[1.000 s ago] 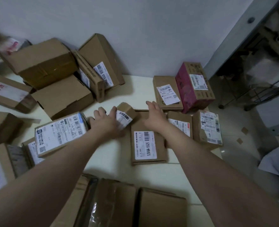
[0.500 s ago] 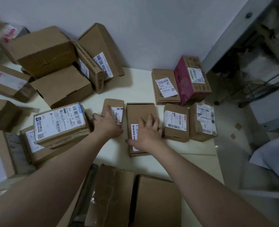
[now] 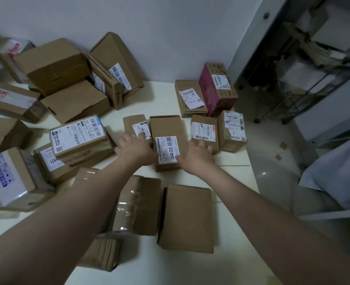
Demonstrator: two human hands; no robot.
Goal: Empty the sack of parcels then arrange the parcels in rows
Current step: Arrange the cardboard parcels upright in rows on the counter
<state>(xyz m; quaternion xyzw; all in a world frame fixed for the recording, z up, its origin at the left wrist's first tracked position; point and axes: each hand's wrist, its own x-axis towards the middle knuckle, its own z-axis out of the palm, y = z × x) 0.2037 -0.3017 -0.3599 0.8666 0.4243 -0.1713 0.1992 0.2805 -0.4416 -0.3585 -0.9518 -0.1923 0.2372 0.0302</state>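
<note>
Status: we can't make out a sack in view. The parcels are all out on the table [image 3: 161, 95], so we judge emptying done and sorting partly done.

- Our left hand [image 3: 136, 150] and right hand [image 3: 196, 159] flank the long parcel [image 3: 168, 128], fingers straight and slightly spread, gripping nothing.
- Left fingertips rest on the small parcel [image 3: 134, 124].
- Right fingertips touch the labelled parcel [image 3: 204, 130]. The "1" parcel [image 3: 231, 128] sits just past it, which makes a row of four.
- Beyond the right fingertips, the flat parcel [image 3: 190, 97] and pink parcel [image 3: 217, 87] start a back row.
- Left of the left fingers, the loose pile [image 3: 67, 83] is unsorted. That is most of the remaining work.
- Behind our wrists, the taped parcel [image 3: 137, 204] and plain parcel [image 3: 187, 217] lie side by side. We can't tell if they are placed.
</note>
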